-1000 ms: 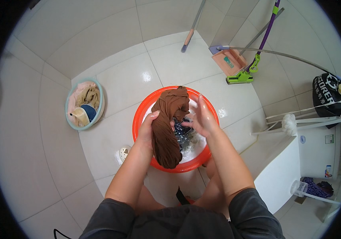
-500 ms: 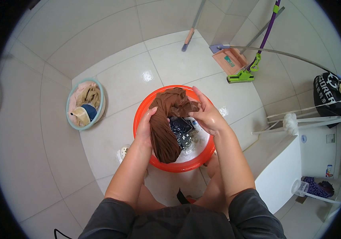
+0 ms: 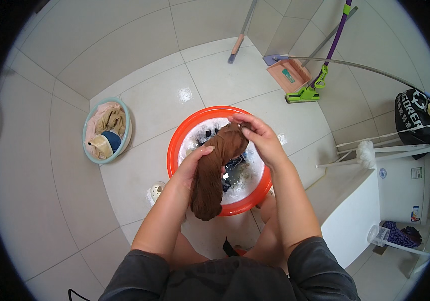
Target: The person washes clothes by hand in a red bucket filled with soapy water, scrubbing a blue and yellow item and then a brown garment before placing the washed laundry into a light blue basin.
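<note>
A wet brown cloth garment (image 3: pixel 210 173), gathered into a long bundle, is held up over an orange-red basin (image 3: pixel 179 138). My left hand (image 3: pixel 195 163) is wrapped round its middle, with the thumb on top. At its upper end my right hand (image 3: pixel 257 138) pinches the fabric between thumb and fingers. The bundle's lower end hangs across the basin's near rim. White suds and dark patterned clothes (image 3: pixel 236 161) fill the basin below; the brown cloth hides part of them. I cannot tell what kind of garment the brown one is.
On the left stands a light blue basin (image 3: pixel 101 159) with pink, tan and blue cloths. A pink dustpan (image 3: pixel 290 75) and a green-headed mop (image 3: pixel 303 95) lean at the back right. A white washing machine or cabinet (image 3: pixel 350 215) is close on my right.
The brown garment has been gathered from a loose, spread drape into a tighter bundle, its lower end now nearer me. More suds show. My right hand has moved slightly down and closed on the upper end.
</note>
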Tool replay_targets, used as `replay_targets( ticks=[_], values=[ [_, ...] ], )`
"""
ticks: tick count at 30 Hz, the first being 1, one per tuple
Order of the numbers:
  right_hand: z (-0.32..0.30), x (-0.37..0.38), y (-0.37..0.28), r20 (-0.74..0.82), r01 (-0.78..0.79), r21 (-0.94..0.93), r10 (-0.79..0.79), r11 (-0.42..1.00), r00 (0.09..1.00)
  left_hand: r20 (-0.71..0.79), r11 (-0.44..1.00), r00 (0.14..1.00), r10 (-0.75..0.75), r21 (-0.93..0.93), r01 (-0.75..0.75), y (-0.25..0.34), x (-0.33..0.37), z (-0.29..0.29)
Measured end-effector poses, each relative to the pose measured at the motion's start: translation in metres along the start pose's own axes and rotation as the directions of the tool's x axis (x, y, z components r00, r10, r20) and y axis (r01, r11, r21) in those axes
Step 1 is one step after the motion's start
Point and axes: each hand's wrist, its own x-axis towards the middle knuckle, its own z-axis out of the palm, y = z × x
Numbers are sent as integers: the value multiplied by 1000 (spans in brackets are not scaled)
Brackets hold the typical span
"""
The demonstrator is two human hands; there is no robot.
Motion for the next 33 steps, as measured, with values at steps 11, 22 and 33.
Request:
replay_targets(
  ticks=[11,22,33],
  values=[
    [9,1,33,-219,-14,221,64,975,974,282,950,950,133,-309,-42,-4,-6,7],
    [22,2,22,-159,-74,554,192,829,968,283,992,957,58,94,-88,-6,-6,6],
    [36,2,38,-464,-212,53,212,976,860,206,42,772,601,957,-288,-23,-6,24]
  ],
)
